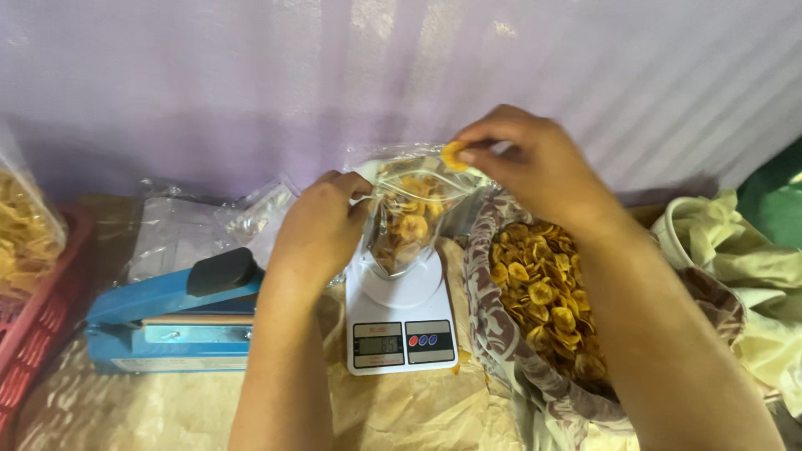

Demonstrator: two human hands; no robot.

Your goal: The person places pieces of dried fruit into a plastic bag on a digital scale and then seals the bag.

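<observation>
A clear plastic bag (pixel 408 219) partly filled with yellow banana chips stands on a white digital kitchen scale (pixel 399 327). My left hand (pixel 322 225) grips the bag's left edge near its mouth. My right hand (pixel 530 163) pinches a single yellow chip (pixel 454 154) just above the bag's open top. To the right, a patterned cloth sack (pixel 501 334) lies open, full of loose chips (pixel 543 292), under my right forearm.
A blue heat sealer with a black handle (pixel 171 317) sits left of the scale. Behind it lie empty clear bags (pixel 192 221). A red basket (pixel 33 334) holding a bag of chips is at far left. Pale yellow cloth (pixel 743 267) bunches at right. A lilac wall stands behind.
</observation>
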